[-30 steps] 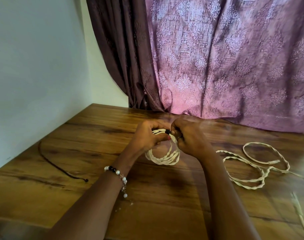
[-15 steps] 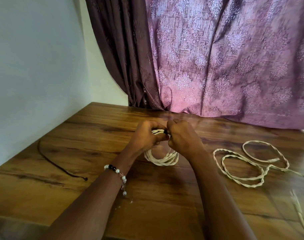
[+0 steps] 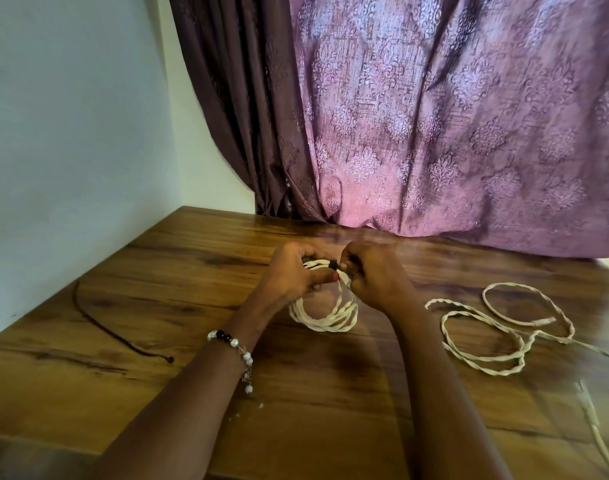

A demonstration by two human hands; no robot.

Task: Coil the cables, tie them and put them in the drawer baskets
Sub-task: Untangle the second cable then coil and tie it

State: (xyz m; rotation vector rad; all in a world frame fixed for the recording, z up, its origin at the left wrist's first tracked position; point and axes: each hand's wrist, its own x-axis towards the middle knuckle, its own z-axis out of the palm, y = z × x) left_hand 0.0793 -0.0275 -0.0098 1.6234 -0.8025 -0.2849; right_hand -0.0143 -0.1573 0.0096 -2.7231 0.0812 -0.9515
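A coiled cream twisted cable hangs upright just above the wooden table, held at its top by both hands. My left hand grips the coil's top left strands. My right hand pinches the coil's top right, beside a small dark tie wrapped round the strands between the two hands. The upper part of the coil is hidden by my fingers. A second cream twisted cable lies loose in uneven loops on the table to the right.
A thin dark cord lies on the table's left side near the white wall. A purple patterned curtain hangs behind the table. Another pale cable end trails off at the lower right.
The view has shifted slightly. My hands stay at the coil's top, with the right-hand fingers working closer around the dark tie. The coil hangs in the same place.
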